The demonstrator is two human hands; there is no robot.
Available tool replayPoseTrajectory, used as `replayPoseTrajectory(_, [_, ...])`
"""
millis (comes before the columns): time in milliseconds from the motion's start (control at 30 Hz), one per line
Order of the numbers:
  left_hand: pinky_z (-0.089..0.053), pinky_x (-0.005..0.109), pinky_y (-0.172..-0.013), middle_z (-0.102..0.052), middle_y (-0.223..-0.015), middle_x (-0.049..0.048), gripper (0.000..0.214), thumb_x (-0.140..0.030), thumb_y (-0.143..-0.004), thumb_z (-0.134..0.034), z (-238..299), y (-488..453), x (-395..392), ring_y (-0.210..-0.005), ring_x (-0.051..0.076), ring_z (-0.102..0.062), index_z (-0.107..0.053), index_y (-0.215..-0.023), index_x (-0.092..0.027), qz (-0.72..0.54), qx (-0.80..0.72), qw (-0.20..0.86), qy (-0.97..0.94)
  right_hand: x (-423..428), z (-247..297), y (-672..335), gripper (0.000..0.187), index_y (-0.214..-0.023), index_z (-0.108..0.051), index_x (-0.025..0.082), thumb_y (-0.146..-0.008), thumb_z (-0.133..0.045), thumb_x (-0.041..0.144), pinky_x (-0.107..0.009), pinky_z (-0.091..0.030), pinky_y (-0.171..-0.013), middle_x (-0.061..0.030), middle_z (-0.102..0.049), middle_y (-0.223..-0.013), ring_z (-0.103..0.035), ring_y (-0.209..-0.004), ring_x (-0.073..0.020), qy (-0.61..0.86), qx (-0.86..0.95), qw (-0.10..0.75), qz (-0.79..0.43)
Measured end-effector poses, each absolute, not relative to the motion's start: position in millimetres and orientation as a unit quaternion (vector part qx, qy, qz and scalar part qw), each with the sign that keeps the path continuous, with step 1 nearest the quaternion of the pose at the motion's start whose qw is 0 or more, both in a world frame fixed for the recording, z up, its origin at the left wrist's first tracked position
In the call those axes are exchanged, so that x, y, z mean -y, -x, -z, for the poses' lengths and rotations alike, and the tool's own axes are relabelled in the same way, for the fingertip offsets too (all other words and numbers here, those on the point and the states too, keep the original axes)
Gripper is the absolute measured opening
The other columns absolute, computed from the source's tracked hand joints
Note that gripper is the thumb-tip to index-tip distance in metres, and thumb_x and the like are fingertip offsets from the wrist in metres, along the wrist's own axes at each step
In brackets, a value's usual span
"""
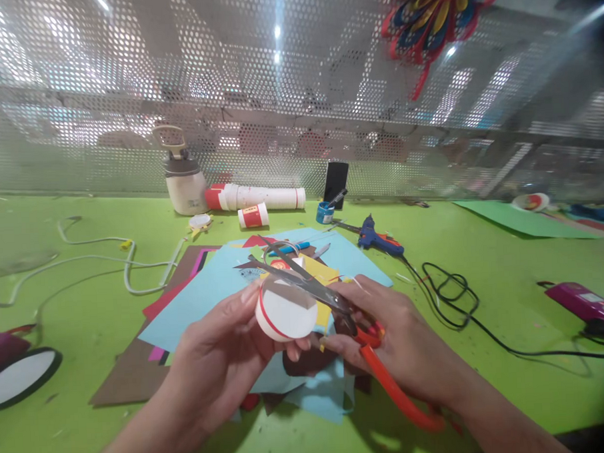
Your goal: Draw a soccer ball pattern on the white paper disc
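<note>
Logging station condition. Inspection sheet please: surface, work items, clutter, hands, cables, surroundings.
Surface: green tabletop, small scraps scattered.
Work items: white cup piece with red band; scissors, blades apart, contact with cup piece unclear.
Clutter: light blue paper below the hands; glue gun to the right; paper cup lying behind.
Hands: left hand holds the white cup piece; right hand grips the scissors.
Cables: black cord loosely looped, right; white cord, left.
Surroundings: perforated screen behind; colourful decoration, upper right.

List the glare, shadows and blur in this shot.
Head view: white glare dots the perforated panel behind the green table; head view: soft shadows fall on the table below the right hand and scissors; head view: the flower decoration looks slightly blurred, and the top right corner goes dark.
</note>
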State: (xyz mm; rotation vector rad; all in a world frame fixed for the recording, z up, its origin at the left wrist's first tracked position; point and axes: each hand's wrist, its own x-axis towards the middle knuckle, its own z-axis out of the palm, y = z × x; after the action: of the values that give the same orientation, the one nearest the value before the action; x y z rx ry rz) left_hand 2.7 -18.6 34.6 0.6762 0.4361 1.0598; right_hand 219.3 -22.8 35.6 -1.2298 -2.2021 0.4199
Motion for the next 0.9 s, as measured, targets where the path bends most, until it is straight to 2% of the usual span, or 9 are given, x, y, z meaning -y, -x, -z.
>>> replayPoseTrajectory(267, [-0.055, 0.026, -0.057, -0.075, -0.076, 0.0099, 0.026, -0.036, -0.076, -0.078, -35.6, -2.2, 17.1, -0.061, 0.020, -0.069, -0.076, -0.085, -0.011, -0.491, -0.200, 0.786, -0.318, 24.2, -35.3, -220.8, 0.032, -0.116, -0.064, 0.020, -0.089, -0.067, 0.036, -0.032, -0.045, -0.068, -0.0013, -0.057, -0.082, -0.053, -0.073, -0.0175, 0.455, 0.827, 0.291, -0.154])
replayPoseTrajectory(500, [-0.055, 0.025, -0.055, -0.073, -0.071, 0.0093, 0.027, -0.034, -0.075, -0.079, -31.4, -2.7, 16.5, -0.060, 0.021, -0.069, -0.075, -0.084, -0.010, -0.478, -0.191, 0.799, -0.310, 22.3, -35.0, -220.5, 0.035, -0.118, -0.061, 0.019, -0.089, -0.067, 0.037, -0.034, -0.048, -0.073, -0.0047, -0.058, -0.092, -0.056, -0.080, -0.0189, 0.444, 0.831, 0.294, -0.159])
replayPoseTrajectory(667, [-0.056, 0.026, -0.054, -0.074, -0.071, 0.0099, 0.029, -0.037, -0.074, -0.080, -30.2, -2.2, 17.4, -0.059, 0.021, -0.069, -0.074, -0.083, -0.011, -0.475, -0.191, 0.803, -0.305, 22.8, -34.2, -221.2, 0.035, -0.119, -0.062, 0.022, -0.088, -0.069, 0.037, -0.033, -0.049, -0.072, -0.0026, -0.057, -0.089, -0.056, -0.076, -0.0173, 0.450, 0.828, 0.294, -0.159])
replayPoseTrajectory(900, [-0.056, 0.025, -0.053, -0.074, -0.070, 0.0087, 0.025, -0.036, -0.071, -0.081, -32.5, -2.1, 16.7, -0.057, 0.020, -0.069, -0.075, -0.080, -0.013, -0.475, -0.193, 0.801, -0.308, 23.4, -33.8, -221.3, 0.037, -0.118, -0.064, 0.022, -0.086, -0.070, 0.040, -0.036, -0.053, -0.075, -0.0048, -0.061, -0.095, -0.063, -0.081, -0.0200, 0.465, 0.816, 0.294, -0.180])
